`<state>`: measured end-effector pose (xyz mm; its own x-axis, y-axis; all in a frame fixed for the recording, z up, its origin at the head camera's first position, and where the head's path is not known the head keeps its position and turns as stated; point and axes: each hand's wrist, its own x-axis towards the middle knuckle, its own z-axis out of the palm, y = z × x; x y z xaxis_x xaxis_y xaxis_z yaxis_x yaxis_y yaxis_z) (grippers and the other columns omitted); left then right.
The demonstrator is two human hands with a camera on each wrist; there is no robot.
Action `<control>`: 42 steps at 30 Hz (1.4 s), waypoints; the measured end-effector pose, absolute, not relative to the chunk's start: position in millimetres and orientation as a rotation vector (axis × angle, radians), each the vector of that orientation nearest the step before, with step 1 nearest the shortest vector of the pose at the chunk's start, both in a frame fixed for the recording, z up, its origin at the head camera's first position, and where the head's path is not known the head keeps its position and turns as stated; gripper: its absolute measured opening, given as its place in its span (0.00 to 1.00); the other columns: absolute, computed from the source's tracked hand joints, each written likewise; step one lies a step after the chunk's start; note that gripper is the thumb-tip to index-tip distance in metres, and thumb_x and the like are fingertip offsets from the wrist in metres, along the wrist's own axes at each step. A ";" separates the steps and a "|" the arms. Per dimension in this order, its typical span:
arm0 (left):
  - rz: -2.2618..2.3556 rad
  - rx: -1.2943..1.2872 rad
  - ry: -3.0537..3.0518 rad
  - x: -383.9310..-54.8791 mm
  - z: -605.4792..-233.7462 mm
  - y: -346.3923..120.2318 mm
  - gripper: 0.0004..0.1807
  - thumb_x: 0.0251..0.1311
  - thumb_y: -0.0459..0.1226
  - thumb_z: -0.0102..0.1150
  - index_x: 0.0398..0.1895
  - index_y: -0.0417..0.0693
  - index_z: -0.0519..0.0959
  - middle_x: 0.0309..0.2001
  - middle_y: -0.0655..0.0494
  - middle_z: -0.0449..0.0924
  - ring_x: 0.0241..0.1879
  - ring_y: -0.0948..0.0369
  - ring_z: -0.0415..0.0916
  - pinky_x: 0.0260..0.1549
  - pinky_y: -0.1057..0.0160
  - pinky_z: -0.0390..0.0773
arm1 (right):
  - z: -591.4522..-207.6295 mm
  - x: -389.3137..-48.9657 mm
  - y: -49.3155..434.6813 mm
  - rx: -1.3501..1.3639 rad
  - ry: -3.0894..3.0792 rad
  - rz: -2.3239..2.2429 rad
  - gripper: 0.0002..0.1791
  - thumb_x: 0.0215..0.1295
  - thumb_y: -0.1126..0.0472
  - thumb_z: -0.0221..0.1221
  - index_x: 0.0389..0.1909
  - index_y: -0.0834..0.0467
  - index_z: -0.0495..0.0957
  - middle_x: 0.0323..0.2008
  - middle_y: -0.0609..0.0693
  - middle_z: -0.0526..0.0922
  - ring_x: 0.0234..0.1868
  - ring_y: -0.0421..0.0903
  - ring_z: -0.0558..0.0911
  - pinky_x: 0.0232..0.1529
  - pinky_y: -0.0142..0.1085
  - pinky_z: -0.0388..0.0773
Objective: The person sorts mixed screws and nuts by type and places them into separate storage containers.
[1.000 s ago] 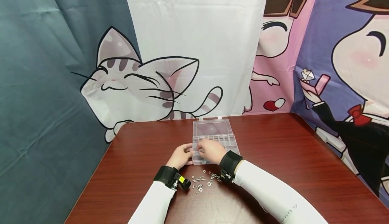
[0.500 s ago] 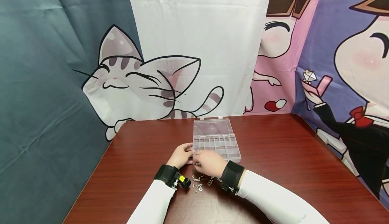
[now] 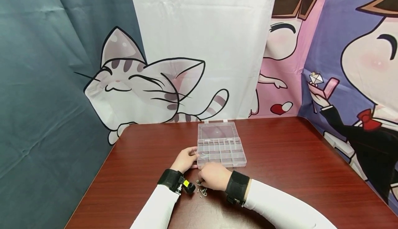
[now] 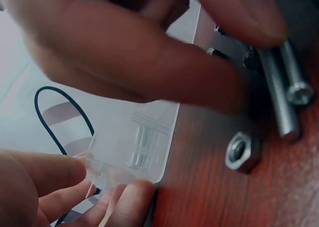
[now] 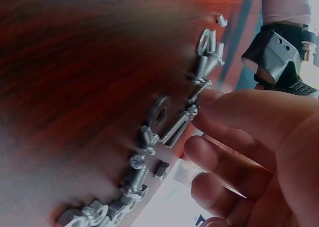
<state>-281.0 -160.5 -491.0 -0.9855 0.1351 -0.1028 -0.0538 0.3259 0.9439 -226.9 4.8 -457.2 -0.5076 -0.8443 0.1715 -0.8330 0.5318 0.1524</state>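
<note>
the head view alone takes in the whole clear plastic box [image 3: 220, 151], lid [image 3: 217, 131] raised, at the centre of the frame. there the left hand [image 3: 185, 159] grips the box's left edge; the left wrist view, at lower left, shows its fingers curled about a corner, and metal pieces [image 4: 139, 146] inside a compartment that are only faint marks from the head.

the right hand [image 3: 214, 176], below the box in the head view, covers part of the loose hardware [image 3: 202, 191]. the right wrist view uncovers it: a line of fasteners from upper right to lower left, with a washer [image 5: 159, 113] near the middle. the right thumb and fingers are bent at the bolts [image 5: 178, 125]; whether they pinch one i cannot tell. a nut [image 4: 242, 152] stands out at lower right in the left wrist view.
</note>
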 end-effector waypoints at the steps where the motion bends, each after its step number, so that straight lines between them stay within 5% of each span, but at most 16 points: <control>1: 1.733 0.074 2.420 -281.0 -491.1 -160.5 0.25 0.63 0.34 0.52 0.64 0.40 0.65 0.53 0.40 0.73 0.41 0.56 0.78 0.27 0.62 0.82 | -457.8 -227.0 5.1 1.421 -2.545 -0.071 0.06 0.48 0.52 0.66 0.18 0.42 0.80 0.20 0.37 0.76 0.24 0.37 0.76 0.24 0.31 0.72; 23: 1.745 0.088 2.399 -279.6 -488.2 -159.2 0.26 0.63 0.34 0.52 0.64 0.39 0.64 0.54 0.38 0.72 0.43 0.53 0.78 0.28 0.62 0.82 | -462.4 -229.6 5.7 1.455 -2.622 0.030 0.08 0.45 0.54 0.66 0.18 0.45 0.74 0.19 0.36 0.71 0.21 0.34 0.72 0.23 0.27 0.68; 32: 1.739 0.074 2.412 -280.2 -489.3 -160.0 0.25 0.63 0.34 0.52 0.64 0.40 0.64 0.54 0.39 0.72 0.45 0.53 0.77 0.28 0.61 0.82 | -457.3 -231.8 8.0 1.451 -2.657 0.102 0.08 0.51 0.55 0.63 0.21 0.48 0.73 0.19 0.36 0.72 0.21 0.33 0.70 0.22 0.26 0.68; 42: 1.723 0.057 2.430 -279.4 -490.1 -160.2 0.25 0.63 0.34 0.53 0.64 0.42 0.65 0.55 0.40 0.71 0.45 0.55 0.76 0.27 0.63 0.82 | -456.7 -245.4 14.8 1.399 -2.662 0.300 0.05 0.53 0.60 0.59 0.30 0.49 0.81 0.27 0.38 0.78 0.28 0.33 0.75 0.31 0.26 0.74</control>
